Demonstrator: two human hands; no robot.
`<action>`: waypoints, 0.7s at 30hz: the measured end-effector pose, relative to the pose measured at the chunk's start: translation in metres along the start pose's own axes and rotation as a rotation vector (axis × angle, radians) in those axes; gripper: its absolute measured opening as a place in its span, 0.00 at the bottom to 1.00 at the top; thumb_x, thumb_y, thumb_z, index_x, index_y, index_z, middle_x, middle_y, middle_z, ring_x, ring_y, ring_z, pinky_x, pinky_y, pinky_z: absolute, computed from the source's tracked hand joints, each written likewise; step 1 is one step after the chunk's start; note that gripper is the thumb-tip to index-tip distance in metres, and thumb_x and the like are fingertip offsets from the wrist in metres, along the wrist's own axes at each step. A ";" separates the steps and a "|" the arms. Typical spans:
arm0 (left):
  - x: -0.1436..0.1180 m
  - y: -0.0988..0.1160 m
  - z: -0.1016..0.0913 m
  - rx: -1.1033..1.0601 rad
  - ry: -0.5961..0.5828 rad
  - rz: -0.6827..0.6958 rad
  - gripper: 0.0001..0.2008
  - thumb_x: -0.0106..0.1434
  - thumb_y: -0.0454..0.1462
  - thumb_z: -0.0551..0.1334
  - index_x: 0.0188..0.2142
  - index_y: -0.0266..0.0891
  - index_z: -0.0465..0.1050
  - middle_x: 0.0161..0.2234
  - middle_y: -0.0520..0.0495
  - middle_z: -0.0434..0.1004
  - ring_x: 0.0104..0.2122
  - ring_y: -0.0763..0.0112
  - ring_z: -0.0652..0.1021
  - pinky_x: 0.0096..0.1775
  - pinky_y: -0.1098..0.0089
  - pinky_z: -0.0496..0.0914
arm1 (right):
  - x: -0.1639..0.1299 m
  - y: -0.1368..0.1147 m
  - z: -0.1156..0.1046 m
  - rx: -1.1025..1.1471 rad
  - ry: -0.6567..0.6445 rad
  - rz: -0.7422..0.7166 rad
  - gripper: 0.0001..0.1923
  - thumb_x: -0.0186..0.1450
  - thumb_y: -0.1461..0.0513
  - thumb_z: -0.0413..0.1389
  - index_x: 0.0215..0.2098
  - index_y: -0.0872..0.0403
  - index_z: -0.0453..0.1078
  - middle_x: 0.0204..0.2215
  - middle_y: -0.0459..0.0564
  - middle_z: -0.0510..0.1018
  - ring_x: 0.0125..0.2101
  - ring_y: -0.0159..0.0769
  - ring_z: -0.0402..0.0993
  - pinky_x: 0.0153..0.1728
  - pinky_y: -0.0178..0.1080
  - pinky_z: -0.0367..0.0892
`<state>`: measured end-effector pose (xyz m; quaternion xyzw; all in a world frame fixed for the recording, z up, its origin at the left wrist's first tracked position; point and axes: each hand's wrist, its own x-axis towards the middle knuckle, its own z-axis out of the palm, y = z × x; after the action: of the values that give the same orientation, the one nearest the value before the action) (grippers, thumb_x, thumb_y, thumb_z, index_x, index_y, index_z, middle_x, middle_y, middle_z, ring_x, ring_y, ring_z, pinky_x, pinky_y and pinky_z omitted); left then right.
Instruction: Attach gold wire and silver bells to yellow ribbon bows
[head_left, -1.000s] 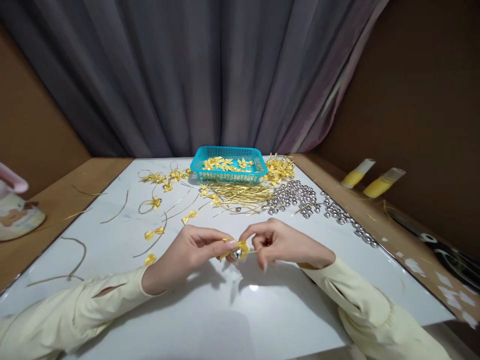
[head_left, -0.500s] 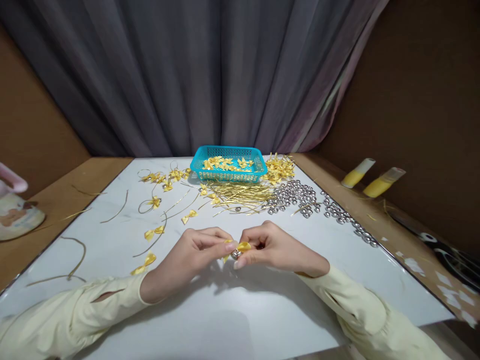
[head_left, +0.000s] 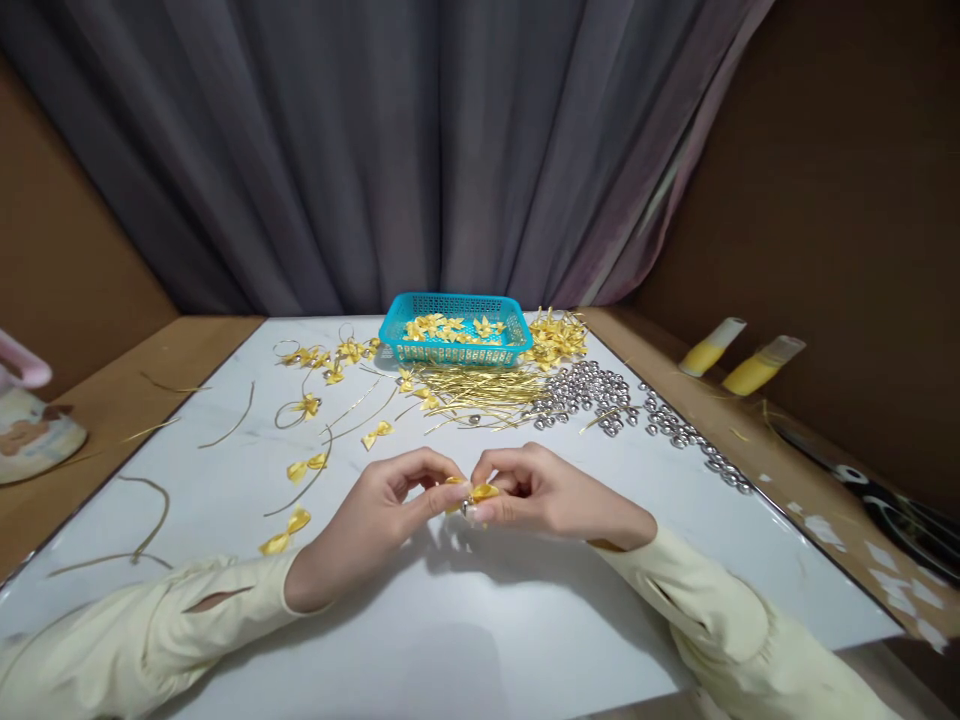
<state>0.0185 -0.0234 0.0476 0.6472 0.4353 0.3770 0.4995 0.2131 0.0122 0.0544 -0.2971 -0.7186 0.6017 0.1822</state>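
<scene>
Both hands meet over the white tabletop, pinching one small yellow ribbon bow with a silver bell-like bead at its middle. My left hand grips the bow's left side between thumb and forefinger. On its right side, my right hand has thumb and fingers closed on it, with the thumb tip by the bead. The fingers hide part of the bow. To the left lie loose yellow bows, one of them a bow near my left wrist and another bow beyond it.
A blue basket holding yellow bows stands at the back. Gold twist ties lie before it, with silver beads to their right. More bows are heaped beside the basket. Two yellow-filled tubes and a mug flank the table.
My left fingers have bent more and shifted slightly on the bow. The bead is now more covered by my fingertips. The rest of the table looks the same.
</scene>
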 end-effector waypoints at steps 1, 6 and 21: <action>0.000 0.000 0.000 0.013 -0.007 0.001 0.08 0.61 0.40 0.61 0.31 0.38 0.73 0.30 0.51 0.74 0.31 0.73 0.72 0.35 0.73 0.66 | -0.002 -0.002 0.000 -0.070 0.024 -0.025 0.15 0.59 0.53 0.59 0.31 0.57 0.66 0.12 0.33 0.55 0.14 0.20 0.45 0.15 0.28 0.43; 0.000 0.000 -0.001 0.008 -0.035 -0.016 0.09 0.61 0.42 0.60 0.32 0.38 0.72 0.30 0.51 0.72 0.32 0.72 0.71 0.35 0.73 0.65 | -0.006 -0.006 0.001 -0.116 0.034 -0.047 0.16 0.63 0.52 0.54 0.28 0.57 0.65 0.12 0.35 0.54 0.14 0.21 0.45 0.14 0.28 0.43; 0.003 0.000 -0.002 -0.033 -0.113 -0.012 0.06 0.59 0.39 0.63 0.33 0.38 0.71 0.31 0.51 0.74 0.33 0.71 0.73 0.37 0.72 0.67 | -0.005 -0.007 0.003 -0.023 0.000 -0.043 0.22 0.67 0.50 0.47 0.22 0.56 0.58 0.14 0.37 0.57 0.15 0.22 0.54 0.18 0.28 0.53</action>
<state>0.0174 -0.0202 0.0481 0.6564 0.4039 0.3444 0.5360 0.2131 0.0059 0.0609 -0.2838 -0.7317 0.5893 0.1916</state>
